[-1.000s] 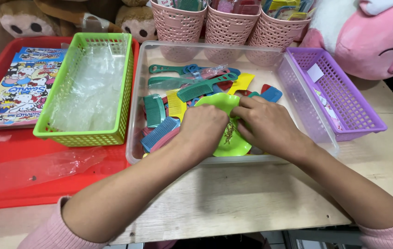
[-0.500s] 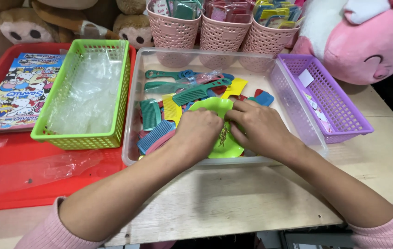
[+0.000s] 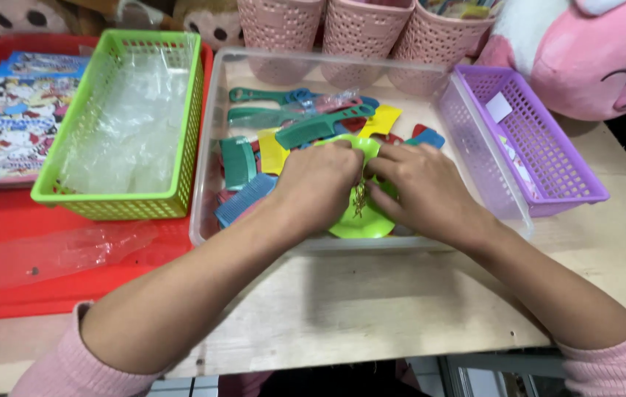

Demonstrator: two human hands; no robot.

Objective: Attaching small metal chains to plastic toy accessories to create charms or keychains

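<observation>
Head view: both hands, left (image 3: pixel 318 182) and right (image 3: pixel 425 190), pinch a green comb (image 3: pixel 361 219) over the clear bin (image 3: pixel 209 176) on the table (image 3: pixel 372 301); it looks light, stiff, slick plastic, best held by its spine.

A colourful printed booklet (image 3: pixel 6 121) is lying flat on the red tray (image 3: pixel 48 287) at the upper left of the frame. A small white label (image 3: pixel 499 107) is resting inside the purple basket (image 3: pixel 548 147) at the upper right.
</observation>
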